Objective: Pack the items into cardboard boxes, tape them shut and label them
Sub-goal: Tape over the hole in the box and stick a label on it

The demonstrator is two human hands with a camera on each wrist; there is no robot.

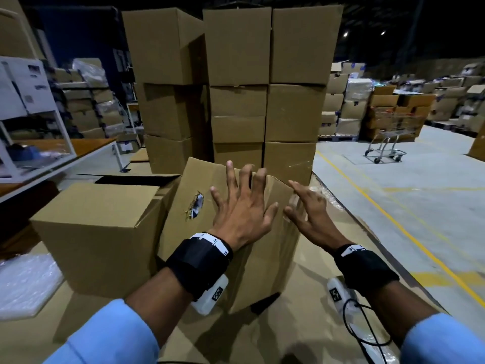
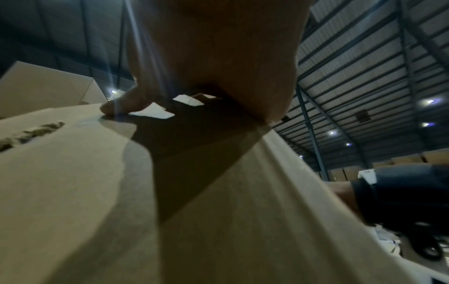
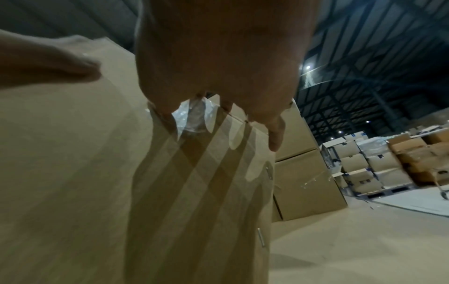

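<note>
The tilted cardboard box [image 1: 210, 232] leans on the bench [image 1: 315, 298], with a torn hole [image 1: 195, 204] in its face. The left hand [image 1: 242, 206] presses flat on it with the fingers spread. The right hand [image 1: 307, 208] touches its right edge, fingers straight, where clear tape [image 1: 295, 203] shines. I see no label, so I judge that labelling remains. An open box [image 1: 105, 232] stands just beside it, and a tall box stack [image 1: 236, 88] blocks the way behind.

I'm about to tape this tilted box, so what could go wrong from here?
The box is tipped on one edge under flat hands, left hand and right hand; it may slip or roll. The torn hole in its side could rip wider, exposing the contents.
</note>
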